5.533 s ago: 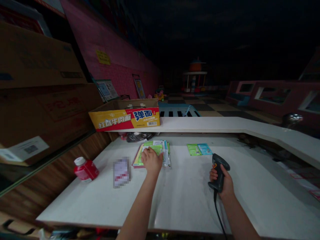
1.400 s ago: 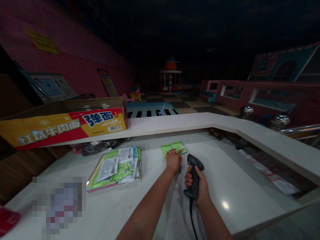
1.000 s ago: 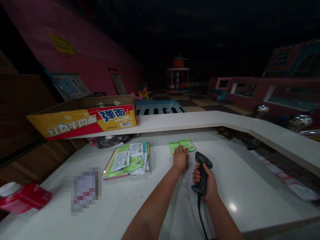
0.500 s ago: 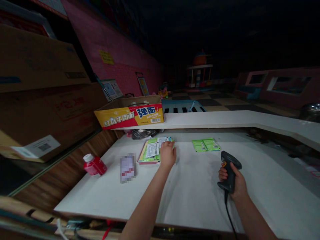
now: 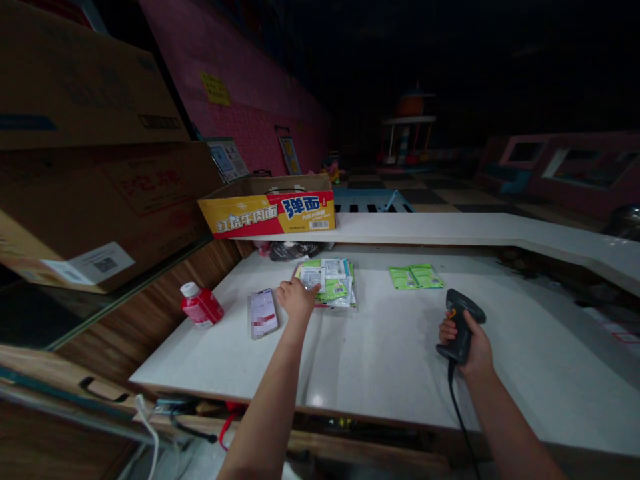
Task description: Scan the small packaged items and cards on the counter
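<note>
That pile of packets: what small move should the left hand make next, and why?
Perhaps pinch the pale packet on the left of the pile: the left hand is at its edge, contact unclear, while the right hand holds the scanner.

I count two hands on my feed: one left hand (image 5: 297, 300) and one right hand (image 5: 477, 350). There is one scanner (image 5: 459, 333) with one cord (image 5: 455, 400). On the one surface (image 5: 390, 353) I get one phone (image 5: 265, 313), one bottle (image 5: 203, 308) and two green packets (image 5: 404, 277) (image 5: 427, 275). I also have one pile (image 5: 333, 291) of packets; they overlap, so I can't give a full number, though I make out at least three. Beyond that I see one ledge (image 5: 430, 230), one open box (image 5: 273, 217), two cartons (image 5: 85, 87) (image 5: 155, 207), one white label (image 5: 103, 265) and one yellow sign (image 5: 216, 89).
</note>
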{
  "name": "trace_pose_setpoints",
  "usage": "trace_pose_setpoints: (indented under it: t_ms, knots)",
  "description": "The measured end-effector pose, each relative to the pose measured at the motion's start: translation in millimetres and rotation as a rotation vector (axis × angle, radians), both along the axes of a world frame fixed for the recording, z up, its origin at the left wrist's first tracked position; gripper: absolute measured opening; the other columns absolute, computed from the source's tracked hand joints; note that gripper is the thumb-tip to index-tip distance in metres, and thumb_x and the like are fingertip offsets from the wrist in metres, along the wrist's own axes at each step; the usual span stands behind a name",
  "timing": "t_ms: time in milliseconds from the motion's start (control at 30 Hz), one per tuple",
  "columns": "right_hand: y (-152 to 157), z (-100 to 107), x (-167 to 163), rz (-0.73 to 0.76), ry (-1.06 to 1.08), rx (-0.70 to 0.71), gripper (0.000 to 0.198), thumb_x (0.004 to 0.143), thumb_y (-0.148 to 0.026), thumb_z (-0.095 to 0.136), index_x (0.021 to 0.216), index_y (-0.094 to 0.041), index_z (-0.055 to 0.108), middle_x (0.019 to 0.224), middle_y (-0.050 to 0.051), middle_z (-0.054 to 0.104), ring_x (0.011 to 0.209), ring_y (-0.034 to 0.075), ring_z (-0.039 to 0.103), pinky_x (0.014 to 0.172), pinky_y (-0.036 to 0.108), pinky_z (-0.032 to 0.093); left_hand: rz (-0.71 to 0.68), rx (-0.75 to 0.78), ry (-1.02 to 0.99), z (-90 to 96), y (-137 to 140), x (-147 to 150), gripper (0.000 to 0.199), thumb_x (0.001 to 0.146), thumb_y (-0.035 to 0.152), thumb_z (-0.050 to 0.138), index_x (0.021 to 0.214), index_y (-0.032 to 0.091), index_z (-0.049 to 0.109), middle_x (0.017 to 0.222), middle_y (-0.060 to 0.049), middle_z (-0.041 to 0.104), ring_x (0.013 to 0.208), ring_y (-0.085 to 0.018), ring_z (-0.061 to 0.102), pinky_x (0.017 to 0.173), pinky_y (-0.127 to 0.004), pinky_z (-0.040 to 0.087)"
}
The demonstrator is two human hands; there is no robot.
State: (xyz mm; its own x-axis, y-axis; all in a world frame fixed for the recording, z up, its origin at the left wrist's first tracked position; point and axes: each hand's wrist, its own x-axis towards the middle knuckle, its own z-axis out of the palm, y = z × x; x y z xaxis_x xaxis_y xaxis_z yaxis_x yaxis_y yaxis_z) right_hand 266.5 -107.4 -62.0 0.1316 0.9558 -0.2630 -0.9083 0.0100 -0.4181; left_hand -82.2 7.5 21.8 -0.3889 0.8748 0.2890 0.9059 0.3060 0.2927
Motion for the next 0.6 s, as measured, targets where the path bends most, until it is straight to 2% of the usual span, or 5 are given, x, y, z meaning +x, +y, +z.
trace_pose_setpoints:
  t_ms: [133, 300, 433, 533, 600]
  knots:
    - [0, 2, -2, -0.015, 0.033, 0.0, 0.028, 0.071, -0.027, 0.074, 0.089, -0.016, 0.056, 0.062, -0.004, 0.049, 0.048, 0.007, 0.048, 0.041, 0.016, 0.045, -0.012, 0.08, -0.056, 1.8, 0, 0, 0.042, 0.081, 0.043, 0.062, 0.109, 0.011, 0.059, 0.111, -0.019, 0.06, 0.11, -0.033, 0.053, 0.088, -0.04, 0.039]
    - [1, 4, -3, -0.008, 0.043, 0.009, 0.029, 0.071, -0.027, 0.075, 0.09, -0.017, 0.056, 0.061, -0.005, 0.048, 0.048, 0.007, 0.047, 0.041, 0.015, 0.045, -0.116, 0.212, -0.352, 6.0, 1, 7, 0.025, 0.089, 0.027, 0.052, 0.112, 0.016, 0.05, 0.095, -0.011, 0.067, 0.087, -0.025, 0.065, 0.071, -0.032, 0.044]
    - [3, 3, -3, -0.006, 0.04, 0.026, 0.028, 0.071, -0.028, 0.075, 0.088, -0.018, 0.056, 0.061, -0.005, 0.049, 0.048, 0.007, 0.047, 0.041, 0.016, 0.045, -0.399, 0.357, -0.732, -6.6, -1, 44, 0.022, 0.084, 0.03, 0.056, 0.103, 0.02, 0.048, 0.091, -0.005, 0.065, 0.066, -0.017, 0.064, 0.058, -0.026, 0.045]
    - [5, 3, -3, -0.009, 0.021, 0.029, 0.028, 0.07, -0.03, 0.076, 0.087, -0.018, 0.056, 0.061, -0.005, 0.05, 0.047, 0.007, 0.047, 0.04, 0.015, 0.044, -0.639, 0.198, -1.104, -30.9, -4, 88, 0.029, 0.077, 0.034, 0.063, 0.098, 0.021, 0.048, 0.082, 0.0, 0.064, 0.05, -0.013, 0.057, 0.049, -0.024, 0.043]
    - [6, 3, -4, -0.003, 0.0, 0.027, 0.03, 0.07, -0.032, 0.077, 0.087, -0.018, 0.056, 0.06, -0.005, 0.05, 0.047, 0.006, 0.046, 0.04, 0.015, 0.044, -0.752, 0.046, -1.199, -50.1, -4, 116, 0.029, 0.073, 0.032, 0.065, 0.095, 0.021, 0.049, 0.076, 0.001, 0.063, 0.049, -0.012, 0.056, 0.048, -0.023, 0.042]
